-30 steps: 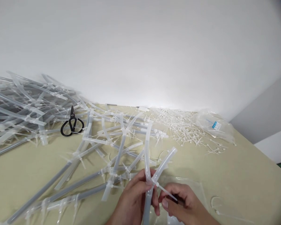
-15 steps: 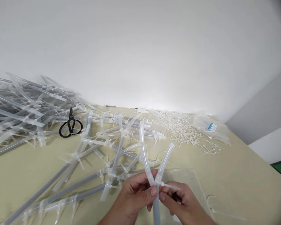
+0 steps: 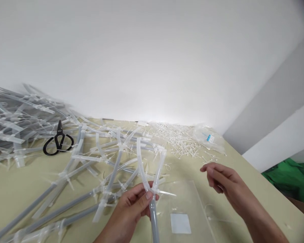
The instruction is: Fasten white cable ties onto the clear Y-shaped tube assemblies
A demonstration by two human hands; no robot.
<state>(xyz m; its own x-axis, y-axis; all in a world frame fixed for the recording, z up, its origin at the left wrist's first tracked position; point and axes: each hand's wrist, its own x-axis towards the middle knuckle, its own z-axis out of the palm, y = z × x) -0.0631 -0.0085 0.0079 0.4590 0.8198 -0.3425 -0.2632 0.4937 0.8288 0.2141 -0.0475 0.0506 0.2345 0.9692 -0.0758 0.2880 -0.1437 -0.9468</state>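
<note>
My left hand [image 3: 135,206] pinches a Y-shaped piece of clear tubing [image 3: 154,212] at its fork. The two translucent branches point up and away, and the grey-looking stem runs down toward me. A white cable tie [image 3: 167,193] circles the joint, with its tail sticking out to the right. My right hand [image 3: 224,182] hovers apart from the tubing, over the right part of the table, its fingers loosely bent and nothing visible in them. Beyond it lies a heap of loose white cable ties [image 3: 182,140].
More tied tube assemblies [image 3: 114,168] cover the left and middle of the table [image 3: 233,162], piled high at far left. Black scissors [image 3: 58,140] lie among them. A clear bag [image 3: 209,138] with a blue label stands behind; a flat clear bag [image 3: 190,192] lies in front.
My right hand has left the tubing joint and moved right and away from me. My left hand still holds the fork. The view has turned slightly to the right.
</note>
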